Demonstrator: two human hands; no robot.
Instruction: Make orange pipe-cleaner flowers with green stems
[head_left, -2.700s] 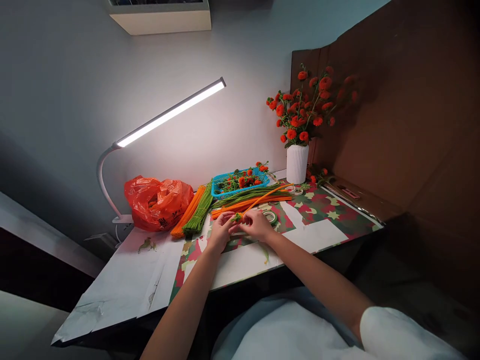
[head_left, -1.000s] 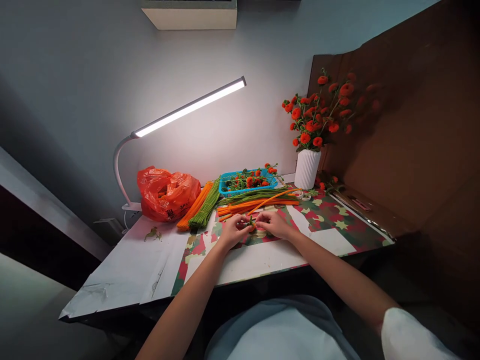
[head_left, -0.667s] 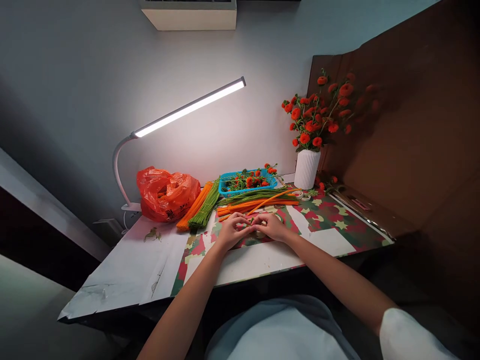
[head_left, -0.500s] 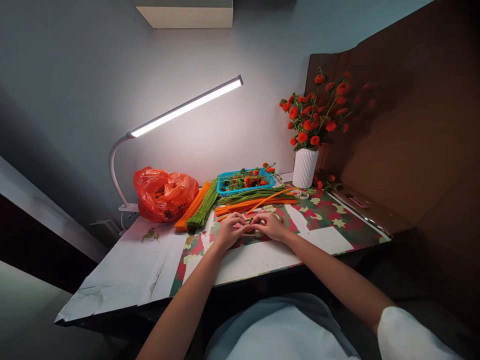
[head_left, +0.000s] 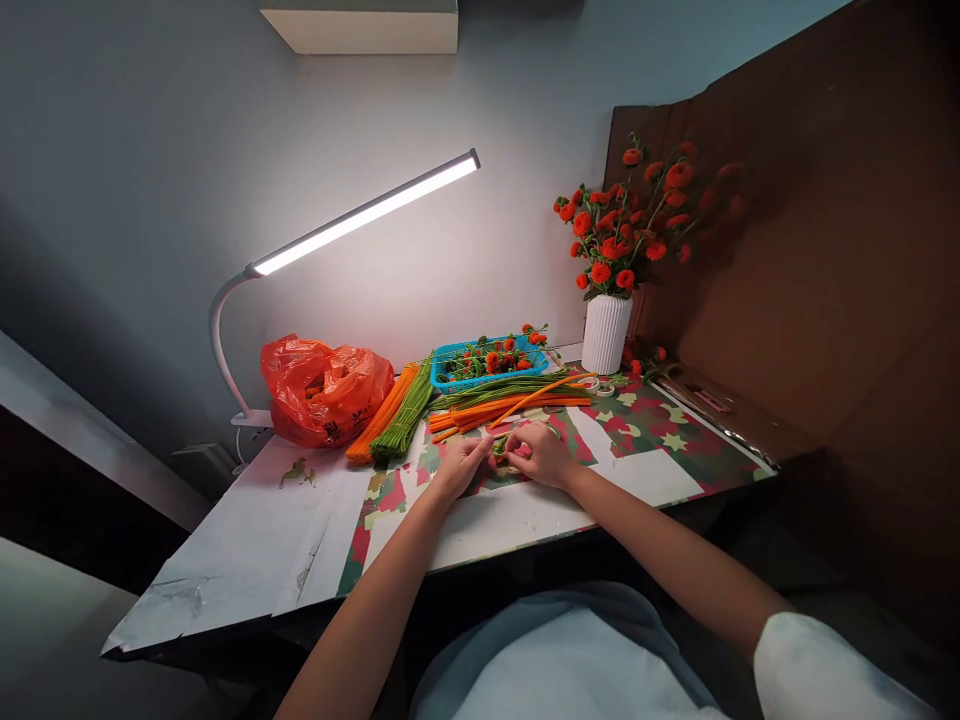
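Observation:
My left hand (head_left: 461, 468) and my right hand (head_left: 541, 455) meet low over the camouflage-patterned table cover. Between their fingertips is a small green pipe cleaner piece (head_left: 500, 447); its exact shape is too small to tell. The thumb and fingers of my left hand close on it from the left. From the right, the bent fingers of my right hand pinch at the same piece. Just beyond both hands lie loose orange pipe cleaners (head_left: 480, 417) and green pipe cleaners (head_left: 495, 392).
A blue basket (head_left: 437, 372) holds orange flowers with green stems. Left of it are an orange plastic bag (head_left: 322, 390) and a green pipe cleaner bundle (head_left: 403, 420). A white vase (head_left: 606, 335) with flowers stands right, by a cardboard panel (head_left: 810, 260). A lamp (head_left: 367, 212) shines overhead.
My right hand has turned and its fingers have curled in more. My left fingers have straightened a little, and more of the green piece shows. The view has shifted slightly.

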